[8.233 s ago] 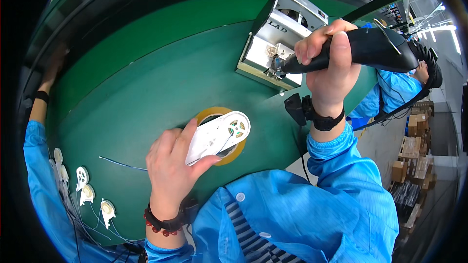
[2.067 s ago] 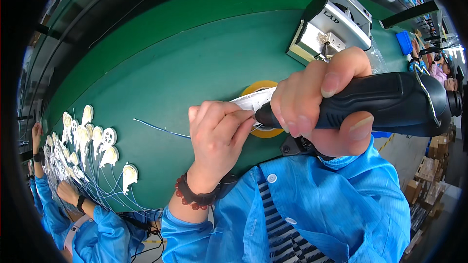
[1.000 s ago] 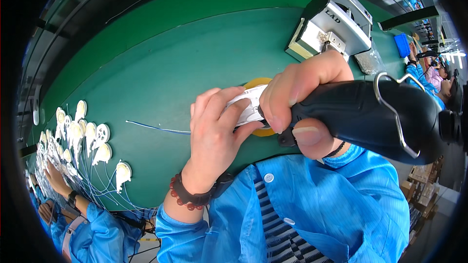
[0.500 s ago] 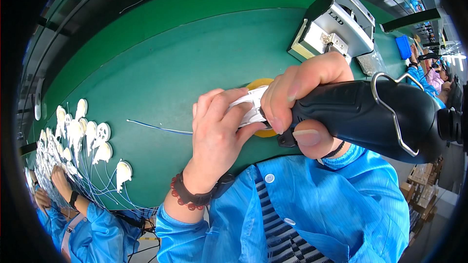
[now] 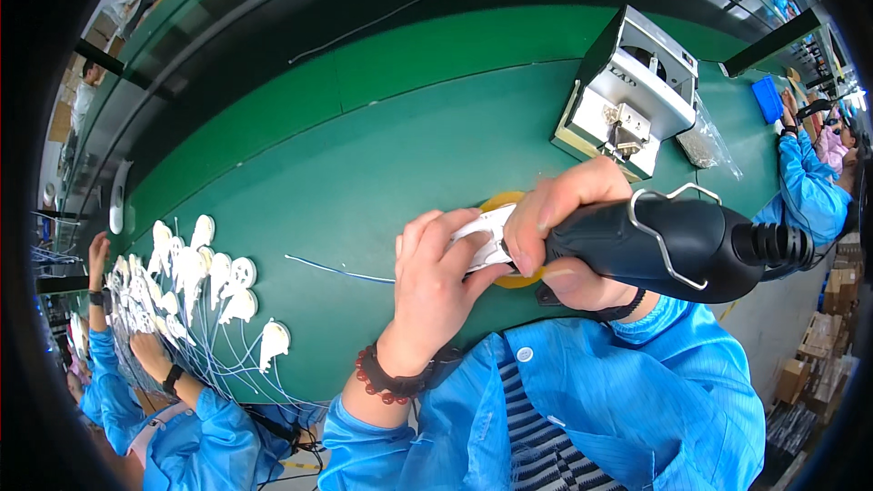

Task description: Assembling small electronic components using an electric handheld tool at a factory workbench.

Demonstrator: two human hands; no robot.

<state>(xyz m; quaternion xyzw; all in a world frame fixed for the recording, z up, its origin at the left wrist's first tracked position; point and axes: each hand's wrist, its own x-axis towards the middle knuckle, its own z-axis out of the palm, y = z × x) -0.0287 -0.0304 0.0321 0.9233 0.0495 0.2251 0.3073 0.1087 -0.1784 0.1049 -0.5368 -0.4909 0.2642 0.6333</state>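
Below the grip, a smooth green bench mat (image 5: 364, 173) is being used as the work surface (a factory line). Beyond the right hand (image 5: 564, 227), a boxy white-and-black machine (image 5: 627, 95) with a dark label strip is sitting. A white plastic part (image 5: 482, 241) is being pinched by the left hand (image 5: 436, 282) over a yellow ring (image 5: 518, 277), while a black electric screwdriver (image 5: 673, 245) is being clasped by the right.

One black electric screwdriver (image 5: 673, 250) at three o'clock, one yellow tape ring (image 5: 509, 205) at centre, one grey feeder box (image 5: 627, 91) at one o'clock, roughly a dozen white wired parts (image 5: 205, 277) at nine o'clock.
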